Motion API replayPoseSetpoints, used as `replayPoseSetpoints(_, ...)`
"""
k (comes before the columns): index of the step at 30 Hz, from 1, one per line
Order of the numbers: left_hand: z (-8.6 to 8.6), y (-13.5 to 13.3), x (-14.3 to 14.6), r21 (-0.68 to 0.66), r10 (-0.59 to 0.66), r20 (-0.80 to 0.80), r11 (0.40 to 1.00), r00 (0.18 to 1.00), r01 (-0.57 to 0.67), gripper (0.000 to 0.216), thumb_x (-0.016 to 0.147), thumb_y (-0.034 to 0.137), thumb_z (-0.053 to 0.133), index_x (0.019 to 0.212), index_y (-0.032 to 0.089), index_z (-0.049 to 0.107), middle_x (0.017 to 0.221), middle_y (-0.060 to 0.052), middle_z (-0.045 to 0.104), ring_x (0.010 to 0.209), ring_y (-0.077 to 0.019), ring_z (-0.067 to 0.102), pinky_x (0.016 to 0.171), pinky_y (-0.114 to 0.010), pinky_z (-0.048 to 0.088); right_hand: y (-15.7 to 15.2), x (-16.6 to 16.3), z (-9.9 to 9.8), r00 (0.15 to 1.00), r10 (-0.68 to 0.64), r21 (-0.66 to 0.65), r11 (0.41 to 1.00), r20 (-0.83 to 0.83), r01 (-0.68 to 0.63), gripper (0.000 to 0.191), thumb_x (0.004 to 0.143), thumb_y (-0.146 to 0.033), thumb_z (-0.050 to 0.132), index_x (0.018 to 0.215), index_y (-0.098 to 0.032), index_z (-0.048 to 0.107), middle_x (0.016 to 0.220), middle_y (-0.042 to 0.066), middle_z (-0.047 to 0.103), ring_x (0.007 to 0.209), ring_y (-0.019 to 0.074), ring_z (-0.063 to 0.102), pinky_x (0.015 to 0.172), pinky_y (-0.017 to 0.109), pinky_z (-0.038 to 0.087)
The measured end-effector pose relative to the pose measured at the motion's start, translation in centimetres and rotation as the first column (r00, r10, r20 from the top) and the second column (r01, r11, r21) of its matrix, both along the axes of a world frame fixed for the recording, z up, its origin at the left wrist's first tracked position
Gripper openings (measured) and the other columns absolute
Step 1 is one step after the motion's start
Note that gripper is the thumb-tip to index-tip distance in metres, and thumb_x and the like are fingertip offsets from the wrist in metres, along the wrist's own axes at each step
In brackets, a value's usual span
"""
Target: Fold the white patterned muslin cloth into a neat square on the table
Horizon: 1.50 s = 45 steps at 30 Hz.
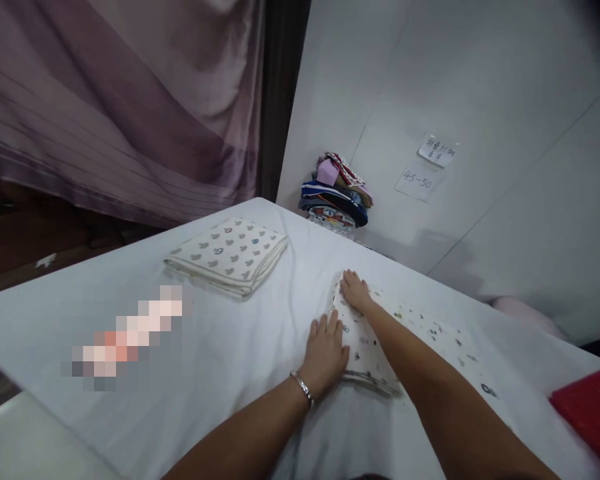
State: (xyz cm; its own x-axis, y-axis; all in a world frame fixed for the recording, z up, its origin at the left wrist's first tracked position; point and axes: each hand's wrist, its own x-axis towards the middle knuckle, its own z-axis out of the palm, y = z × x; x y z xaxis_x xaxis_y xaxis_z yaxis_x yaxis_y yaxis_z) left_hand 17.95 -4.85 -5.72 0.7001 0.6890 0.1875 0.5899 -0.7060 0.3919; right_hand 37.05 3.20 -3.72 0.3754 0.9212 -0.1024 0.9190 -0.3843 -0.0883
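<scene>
A white cloth with small scattered prints [430, 337] lies partly folded on the white-covered table [220, 360]. My right hand [355, 291] lies flat on the cloth's far left corner, fingers stretched out. My left hand [327, 353], with a metal bracelet at the wrist, rests open and flat at the cloth's left edge, fingers spread on the sheet. Neither hand holds anything.
A folded white cloth with grey prints [227, 255] lies at the table's far side. A stack of folded colourful clothes [336, 195] sits against the white wall, under two paper notes [427, 167]. A red item [593, 410] is at right. Purple curtain [120, 113] hangs at left.
</scene>
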Motion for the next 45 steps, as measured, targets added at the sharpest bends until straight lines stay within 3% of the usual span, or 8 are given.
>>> replayPoseSetpoints(7,0.2,0.1,-0.2,0.018,0.005,0.004,1.0,1.0,-0.005,0.056,0.085,0.041,0.041,0.135,0.016,0.04,0.15,-0.008,0.025,0.133,-0.0299,0.027,0.109,-0.048,0.022,0.1,-1.1,0.2,0.999,-0.018,0.042,0.999,-0.046,0.02,0.052,0.095,-0.037,0.017,0.143,-0.018,0.025,0.15,0.008,0.024,0.137,0.0208,0.017,0.108,0.045,0.014)
replayPoseSetpoints(11,0.9,0.2,-0.3,0.03,-0.004,0.006,1.0,1.0,0.004,0.053,0.084,0.037,0.043,0.132,0.016,0.043,0.148,-0.008,0.03,0.131,-0.0291,0.031,0.108,-0.046,0.025,-1.9,-1.3,1.2,0.998,-0.027,0.1,0.995,-0.058,0.032,0.055,0.095,-0.04,0.019,0.144,-0.016,0.024,0.151,0.009,0.018,0.139,0.0226,0.011,0.109,0.045,0.01)
replayPoseSetpoints(19,1.3,0.7,0.3,0.146,-0.016,-0.059,0.989,0.998,0.024,0.048,0.085,0.032,0.042,0.128,0.013,0.048,0.144,-0.012,0.036,0.127,-0.0286,0.038,0.103,-0.045,0.031,-5.6,-1.9,0.4,0.991,0.062,0.111,0.993,-0.117,-0.049,0.057,0.094,-0.048,0.022,0.142,-0.017,0.028,0.151,0.009,0.019,0.139,0.0232,0.008,0.109,0.049,0.008)
replayPoseSetpoints(25,1.0,1.1,0.9,0.184,-0.032,-0.086,0.982,0.996,0.048,0.048,0.086,0.035,0.039,0.126,0.011,0.05,0.143,-0.014,0.037,0.126,-0.0265,0.04,0.102,-0.042,0.034,-8.8,2.8,2.1,0.986,0.078,0.159,0.986,-0.145,-0.055,0.062,0.093,-0.051,0.024,0.144,-0.016,0.024,0.152,0.009,0.013,0.14,0.0229,0.005,0.11,0.048,0.006)
replayPoseSetpoints(31,0.4,1.7,1.1,0.194,-0.035,-0.15,0.979,0.988,0.064,0.056,0.086,0.041,0.033,0.129,0.009,0.046,0.145,-0.014,0.033,0.13,-0.0249,0.036,0.105,-0.039,0.031,-14.4,8.5,1.4,0.983,-0.161,0.082,0.982,-0.091,0.168,0.068,0.091,-0.058,0.019,0.144,-0.016,0.024,0.152,0.009,0.013,0.139,0.0255,0.006,0.109,0.049,0.007)
replayPoseSetpoints(36,2.9,2.3,2.2,0.081,-0.019,-0.317,0.996,0.948,0.047,0.058,0.083,0.044,0.036,0.131,0.013,0.046,0.146,-0.012,0.032,0.132,-0.0284,0.032,0.105,-0.046,0.03,-14.7,9.5,0.3,0.982,-0.167,0.074,0.982,-0.086,0.174,0.071,0.09,-0.061,0.016,0.145,-0.017,0.022,0.153,0.008,0.011,0.139,0.0267,0.005,0.109,0.05,0.008)
replayPoseSetpoints(40,5.3,2.5,5.6,0.189,-0.017,-0.313,0.979,0.95,0.079,0.061,0.084,0.048,0.034,0.133,0.014,0.044,0.146,-0.013,0.031,0.136,-0.0313,0.022,0.107,-0.054,0.021,-14.3,9.7,0.3,0.982,-0.135,0.109,0.983,-0.131,0.15,0.069,0.09,-0.062,0.019,0.143,-0.018,0.026,0.152,0.009,0.013,0.139,0.0286,0.007,0.108,0.052,0.008)
replayPoseSetpoints(45,3.9,2.8,8.1,0.237,-0.113,-0.295,0.953,0.949,0.187,0.059,0.085,0.048,0.032,0.129,0.012,0.048,0.145,-0.015,0.034,0.134,-0.0325,0.027,0.106,-0.054,0.022,-16.6,13.2,1.2,0.97,-0.131,0.195,0.966,-0.207,0.172,0.053,0.093,-0.047,0.028,0.139,-0.021,0.035,0.15,0.007,0.023,0.138,0.0229,0.015,0.109,0.045,0.014)
